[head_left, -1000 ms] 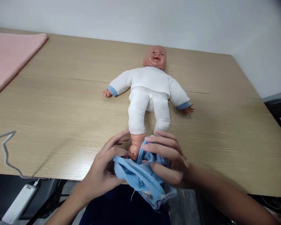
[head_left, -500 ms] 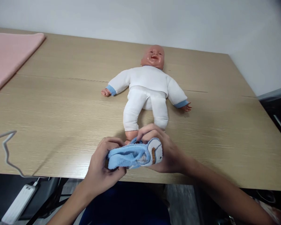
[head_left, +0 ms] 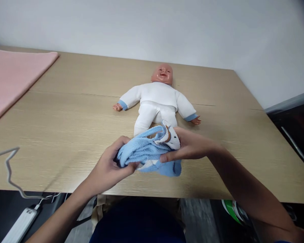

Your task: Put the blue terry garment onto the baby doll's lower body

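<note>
A bunched light-blue terry-cloth piece [head_left: 142, 150] with a white, brown-trimmed patch is held up between my hands above the table's front part. Its exact kind is hard to make out in the folds. My left hand [head_left: 114, 162] grips its left end, thumb underneath and fingers behind. On the other side my right hand [head_left: 190, 145] clasps the right end by the white patch, thumb at the front. Just beyond lies a baby doll [head_left: 158, 92] on its back, in a white top and trousers with blue cuffs, arms spread. The cloth and my hands hide its lower legs and feet.
The wooden table [head_left: 73, 125] meets a white wall [head_left: 131, 30] at the back. A pink cloth [head_left: 17, 74] lies at the far left. A white cable [head_left: 10, 172] runs to a white power strip [head_left: 21, 224] below the left front edge.
The cloth has gone from a compact folded bundle to a looser, more spread one, with a blue part hanging down at the right. My right thumb has come round to its front.
</note>
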{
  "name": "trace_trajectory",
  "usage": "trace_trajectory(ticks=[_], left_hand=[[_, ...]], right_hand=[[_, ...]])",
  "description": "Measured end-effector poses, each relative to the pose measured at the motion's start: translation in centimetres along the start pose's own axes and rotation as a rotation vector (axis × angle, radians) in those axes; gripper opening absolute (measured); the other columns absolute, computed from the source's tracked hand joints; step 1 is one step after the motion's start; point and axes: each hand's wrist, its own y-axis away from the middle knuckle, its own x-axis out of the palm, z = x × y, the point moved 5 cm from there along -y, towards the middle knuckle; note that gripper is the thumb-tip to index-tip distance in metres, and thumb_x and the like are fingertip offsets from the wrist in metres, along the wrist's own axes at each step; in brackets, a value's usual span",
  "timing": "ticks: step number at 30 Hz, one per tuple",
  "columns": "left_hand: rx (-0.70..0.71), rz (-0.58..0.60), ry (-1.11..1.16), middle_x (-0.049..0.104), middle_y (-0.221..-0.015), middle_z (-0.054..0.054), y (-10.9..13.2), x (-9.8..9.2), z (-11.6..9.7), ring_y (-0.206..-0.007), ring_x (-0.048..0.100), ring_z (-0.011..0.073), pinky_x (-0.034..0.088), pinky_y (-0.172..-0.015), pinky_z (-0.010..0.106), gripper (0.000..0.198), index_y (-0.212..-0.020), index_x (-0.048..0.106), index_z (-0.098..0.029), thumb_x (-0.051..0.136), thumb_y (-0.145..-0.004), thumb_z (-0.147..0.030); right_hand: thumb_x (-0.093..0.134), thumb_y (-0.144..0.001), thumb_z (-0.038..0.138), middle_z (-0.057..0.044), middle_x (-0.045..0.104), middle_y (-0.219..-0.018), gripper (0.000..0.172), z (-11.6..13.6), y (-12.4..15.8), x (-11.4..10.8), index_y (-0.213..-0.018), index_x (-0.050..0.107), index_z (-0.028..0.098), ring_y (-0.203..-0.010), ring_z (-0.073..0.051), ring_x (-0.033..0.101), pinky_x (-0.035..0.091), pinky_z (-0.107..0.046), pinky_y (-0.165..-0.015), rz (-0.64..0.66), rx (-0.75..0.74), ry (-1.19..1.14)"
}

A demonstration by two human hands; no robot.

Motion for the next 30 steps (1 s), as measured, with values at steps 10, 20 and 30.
trace_trajectory(ticks=[10, 20, 30], left_hand=[[0.535, -0.084, -0.344, 0.08, -0.123, 0.005, -0.5, -1.5, -2.1, -0.122, 0.07, 0.0226, 0.053, -0.11, 0.04, 0.033, -0.118, 0.057, -0.026, 0.08, -0.1, -0.01], [0.927, -0.1, -0.774, 0.084, -0.105, 0.004, 0.9, -1.2, -2.3, -0.108, 0.067, 0.024, 0.054, -0.119, 0.042, 0.021, -0.122, 0.081, -0.022, 0.065, -0.113, -0.011], [0.683, -0.002, -0.682, 0.086, -0.109, 0.002, 0.5, -2.3, 0.3, -0.115, 0.067, 0.0289, 0.052, -0.116, 0.049, 0.014, -0.1, 0.067, -0.029, 0.069, -0.11, -0.019]], right_hand=[[0.074, -0.109, 0.015, -0.003, 0.069, -0.096, 0.006, 5.6, 4.0, 1.5, -0.112, 0.077, 0.019, -0.086, -0.018, 0.062, 0.05, -0.036, -0.085, -0.491, -0.57, 0.86], [0.064, -0.113, 0.022, -0.003, 0.076, -0.099, 0.01, 1.5, 5.7, 4.3, -0.117, 0.073, 0.019, -0.096, -0.021, 0.066, 0.049, -0.043, -0.113, -0.26, -0.532, 1.007], [0.064, -0.11, 0.012, -0.003, 0.076, -0.105, 0.013, 1.7, 7.1, 3.4, -0.112, 0.073, 0.022, -0.104, -0.02, 0.068, 0.052, -0.043, -0.124, -0.264, -0.556, 1.191]])
